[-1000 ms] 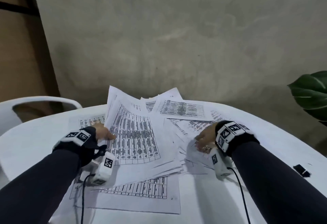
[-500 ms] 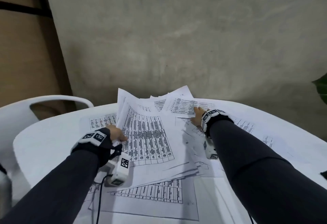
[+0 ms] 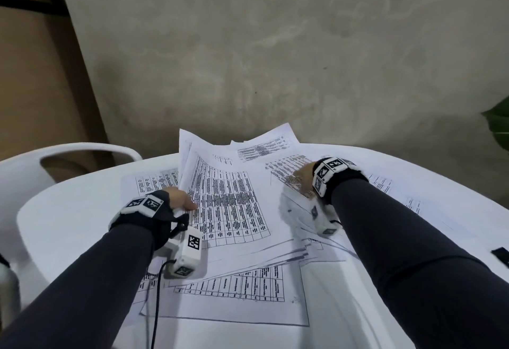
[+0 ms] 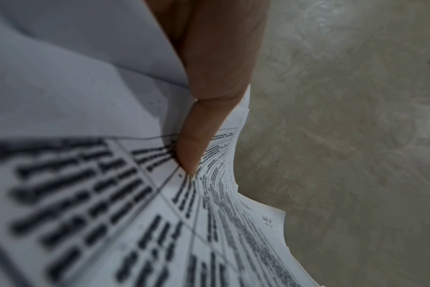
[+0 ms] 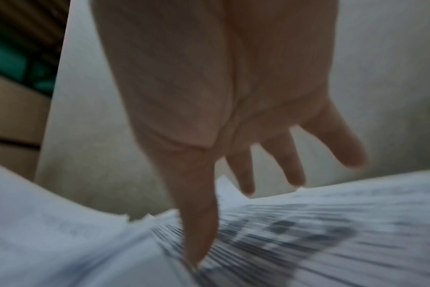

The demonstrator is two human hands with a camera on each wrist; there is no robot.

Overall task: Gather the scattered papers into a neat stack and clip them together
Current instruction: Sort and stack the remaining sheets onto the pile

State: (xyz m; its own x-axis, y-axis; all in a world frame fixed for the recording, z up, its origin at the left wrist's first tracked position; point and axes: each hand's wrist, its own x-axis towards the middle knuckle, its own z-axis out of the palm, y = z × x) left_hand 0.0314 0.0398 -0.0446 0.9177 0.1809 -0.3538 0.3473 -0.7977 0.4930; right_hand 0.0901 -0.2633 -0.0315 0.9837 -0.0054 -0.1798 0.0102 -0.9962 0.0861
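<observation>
A: So, which step of the task is in hand?

B: Gathering, by my reading. Printed papers [image 3: 234, 211] lie fanned and overlapping across the middle of the white desk [image 3: 68, 211], nowhere near square. The left hand [image 3: 179, 200], at centre left of the head view, pinches the lifted edge of a sheaf, thumb [image 4: 197, 136] pressed on the print.

A: And the other hand?

B: The right hand [image 3: 301, 180], at centre right, reaches onto a loose sheet [image 3: 286, 169] toward the far side. Its fingers [image 5: 295, 165] are spread and relaxed, thumb tip touching paper. That wrist view is blurred, so I cannot be sure how firmly it presses.

A: What does the next move call for?

B: Probably sliding that sheet toward the sheaf, then collecting the sheets lying lower in frame. A small dark object [image 3: 501, 256] at the right edge may be the clip; it is too small to tell.
</observation>
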